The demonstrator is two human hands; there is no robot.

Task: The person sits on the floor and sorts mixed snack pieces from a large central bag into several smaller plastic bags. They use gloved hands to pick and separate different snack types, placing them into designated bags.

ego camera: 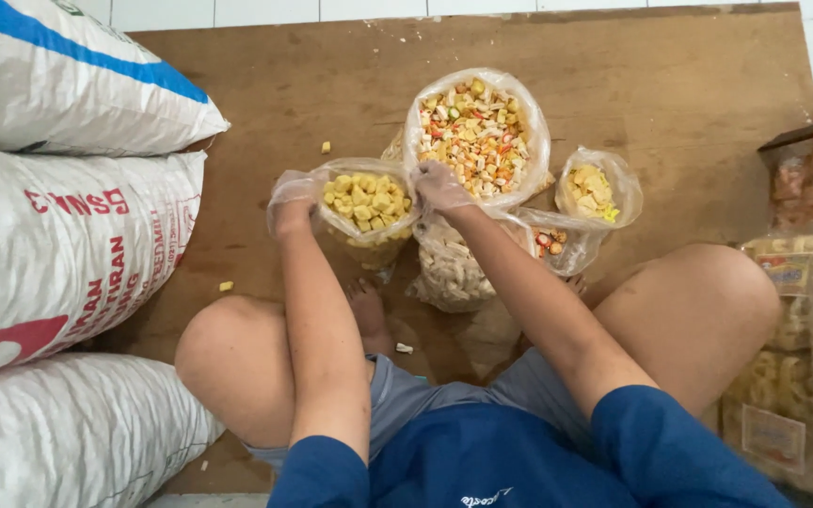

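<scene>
A clear plastic bag of yellow snack pieces point(367, 202) is held upright between both hands, its mouth open. My left hand point(292, 200), in a thin clear glove, grips the bag's left rim. My right hand point(438, 185), also gloved, grips the right rim. Just behind it stands a larger open bag of mixed coloured crackers point(475, 134). A bag of pale crackers point(454, 271) lies under my right forearm. I sit on the floor with my knees spread and my bare feet below the held bag.
Stacked white woven sacks point(58, 245) fill the left side. A small open bag of yellow pieces point(595, 191) and another small bag point(557, 243) sit to the right. Packed snack bags point(802, 348) stand at far right. Loose pieces point(326, 147) lie on the brown board point(689, 85).
</scene>
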